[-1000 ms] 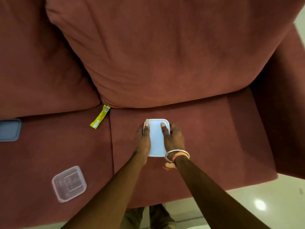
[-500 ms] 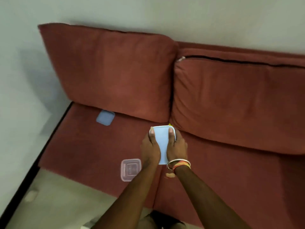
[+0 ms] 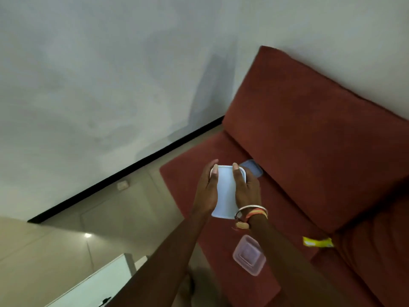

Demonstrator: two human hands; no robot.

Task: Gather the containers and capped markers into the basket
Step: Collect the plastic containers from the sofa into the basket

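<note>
On the red sofa [image 3: 309,140] seat, nearest, lies 1 clear container [image 3: 249,254]. Above it, the left hand [image 3: 207,191] and right hand [image 3: 246,191] clasp a pale-blue container [image 3: 225,191] from both sides, thumbs on top, off the cushion. Beyond, a darker blue container [image 3: 254,169] sits by the backrest. No basket shows, so find it first, then carry level with 2 hands.

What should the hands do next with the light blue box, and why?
Probably carry the light blue box away to the basket, which this view does not show. The left hand and right hand already grip its two sides, so it is ready to go. The clear container and blue lid on the sofa can wait.
</note>
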